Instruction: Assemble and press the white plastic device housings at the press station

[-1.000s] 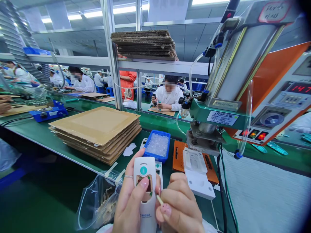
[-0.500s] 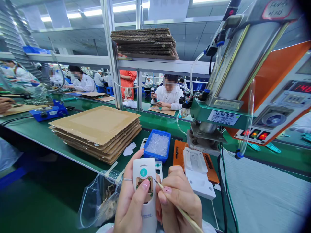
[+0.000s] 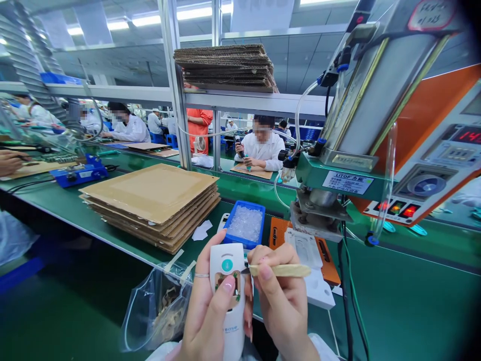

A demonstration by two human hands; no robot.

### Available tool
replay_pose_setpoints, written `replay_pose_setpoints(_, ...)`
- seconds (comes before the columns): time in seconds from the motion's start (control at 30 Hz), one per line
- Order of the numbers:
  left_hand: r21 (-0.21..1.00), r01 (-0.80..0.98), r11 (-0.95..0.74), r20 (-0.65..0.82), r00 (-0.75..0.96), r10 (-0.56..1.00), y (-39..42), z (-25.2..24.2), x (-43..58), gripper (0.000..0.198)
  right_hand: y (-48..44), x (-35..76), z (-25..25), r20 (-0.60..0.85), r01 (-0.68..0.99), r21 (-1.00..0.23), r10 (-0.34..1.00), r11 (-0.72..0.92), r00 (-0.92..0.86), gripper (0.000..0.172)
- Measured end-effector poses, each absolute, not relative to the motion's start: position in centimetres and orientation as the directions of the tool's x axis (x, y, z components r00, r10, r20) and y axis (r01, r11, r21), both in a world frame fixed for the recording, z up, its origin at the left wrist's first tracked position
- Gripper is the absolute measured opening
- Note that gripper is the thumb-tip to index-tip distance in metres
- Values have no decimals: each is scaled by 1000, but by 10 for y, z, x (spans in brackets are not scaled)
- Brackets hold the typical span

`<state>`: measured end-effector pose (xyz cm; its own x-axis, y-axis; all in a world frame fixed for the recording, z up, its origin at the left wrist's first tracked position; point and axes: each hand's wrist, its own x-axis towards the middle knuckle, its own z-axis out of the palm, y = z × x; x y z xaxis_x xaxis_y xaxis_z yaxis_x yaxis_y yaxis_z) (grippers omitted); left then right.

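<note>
Green bench (image 3: 75, 215), LITOP-labelled press (image 3: 391, 100); left hand (image 3: 203, 313) holds device (image 3: 236, 316) marked "…ease".

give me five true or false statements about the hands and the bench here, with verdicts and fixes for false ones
1. The left hand holds a white plastic handheld device. True.
2. The right hand holds a red metal hammer. False: it holds a slim tool with a pale yellow handle.
3. The blue rectangular plastic tray holds clear pieces. True.
4. The stack of flat brown cardboard sheets beside that tray is to its right. False: it is to the left.
5. The orange-cased machine has lit red digits. True.
</note>
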<state>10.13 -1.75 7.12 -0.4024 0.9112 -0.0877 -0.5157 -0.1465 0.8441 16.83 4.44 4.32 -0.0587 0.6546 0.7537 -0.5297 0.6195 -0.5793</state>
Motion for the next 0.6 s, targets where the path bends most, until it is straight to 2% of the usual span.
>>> replay_pose_setpoints(0.03,838,-524,-150,-83,-395,915,-18,71,101,81,45,169,43,760,-525,-575,648,627,-59,7)
replay_pose_setpoints(0.1,822,-547,-158,-86,-394,915,-18,71,101,81,45,174,44,836,-418,-515,547,748,-52,6)
replay_pose_setpoints(0.17,806,-569,-163,-105,-409,906,-20,72,101,79,42,180,47,942,-181,-337,330,924,-67,10)
replay_pose_setpoints(0.23,800,-569,-188,-101,-438,893,-21,73,101,74,39,186,53,986,72,-103,111,992,-127,16)
replay_pose_setpoints(0.33,808,-531,-254,-38,-477,878,-22,74,101,64,36,190,61,978,241,73,-23,968,-205,20)
replay_pose_setpoints(0.43,822,-505,-264,-7,-472,882,-23,75,100,59,34,188,64,971,237,101,-44,966,-235,22)
replay_pose_setpoints(0.5,827,-509,-238,-20,-450,893,-24,75,100,60,31,186,62,983,233,96,-55,968,-177,24)
replay_pose_setpoints(0.6,824,-529,-202,-53,-428,902,-24,74,99,69,28,184,54,998,249,24,-10,968,-58,23)
